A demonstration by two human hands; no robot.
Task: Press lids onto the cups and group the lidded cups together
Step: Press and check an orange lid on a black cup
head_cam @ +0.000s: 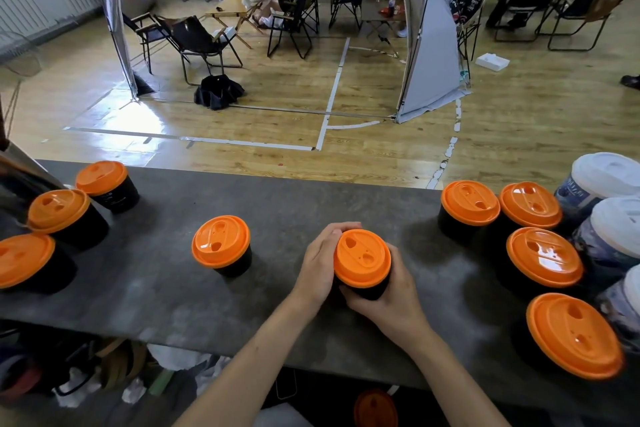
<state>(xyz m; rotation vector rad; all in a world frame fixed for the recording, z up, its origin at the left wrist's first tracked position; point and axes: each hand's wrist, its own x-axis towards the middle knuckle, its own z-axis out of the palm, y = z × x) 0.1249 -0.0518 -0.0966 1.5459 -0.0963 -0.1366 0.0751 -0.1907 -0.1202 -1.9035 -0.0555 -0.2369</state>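
One long grey counter (277,204) spanned the lower frame. Four orange-lidded black cups (543,256) clustered at the right, three more (57,215) sat at the left, and a single cup (221,246) stood left of centre. At lower centre, the left hand (318,263) and right hand (391,302) both clasped another lidded cup (362,258), fingers wrapped around its sides.

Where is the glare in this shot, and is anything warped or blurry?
Head view: window glare washes out the wooden floor at left. Head view: wide-angle distortion stretches the nearest right lid into an oval. Head view: the held cup, gripped by the left hand and right hand, is sharp.
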